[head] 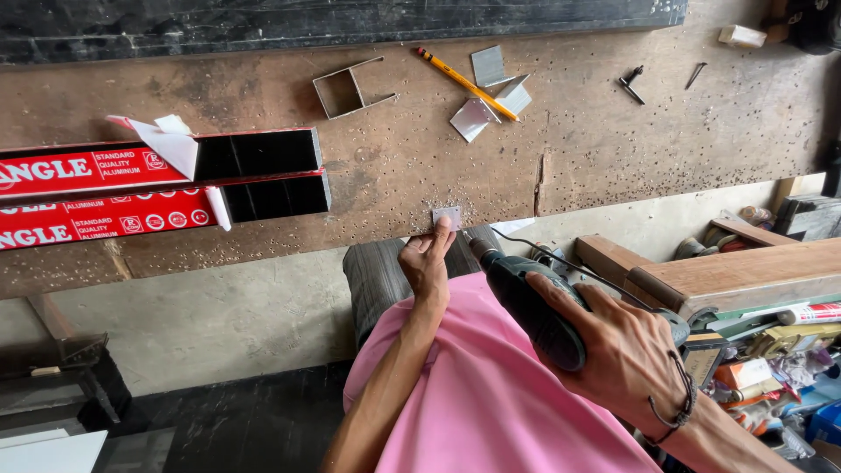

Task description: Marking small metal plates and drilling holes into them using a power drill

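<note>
Left hand: the left hand [427, 261] sits at the centre of the frame, at the near edge of the workbench [613, 149]; its fingers are curled and the fingertips press down on a small metal plate [447, 215], pinning it flat.

Right hand: the right hand [626, 346], lower right of centre, is wrapped tight around the body of a dark power drill [526, 298], with a dark cord band at the wrist.

Small metal plate: a pale, roughly square piece lying flat on the wood right at the bench's near edge, just above the left fingertips and touching them.

Drill axis: the drill's long axis runs from lower right to upper left, its nose [477, 245] aimed towards the plate; the tip sits just beside the plate's lower right corner. I cannot tell whether the bit touches the metal.

Key relation: the plate lies up and to the left of the drill hand, along the line of the tool; the left hand is the nearer one, already on the plate, while the right reaches it only through the drill.

Bench top: worn brown wood, pocked with many small holes.

Other things: two black aluminium tubes in red wrappers [158, 184] at the left; an open square-section offcut [346, 88], a yellow pencil [464, 83] and more loose cut plates [491, 96] at upper centre; dark screws [632, 83] at upper right.

Person: a pink shirt [491, 403] fills the lower centre.
</note>
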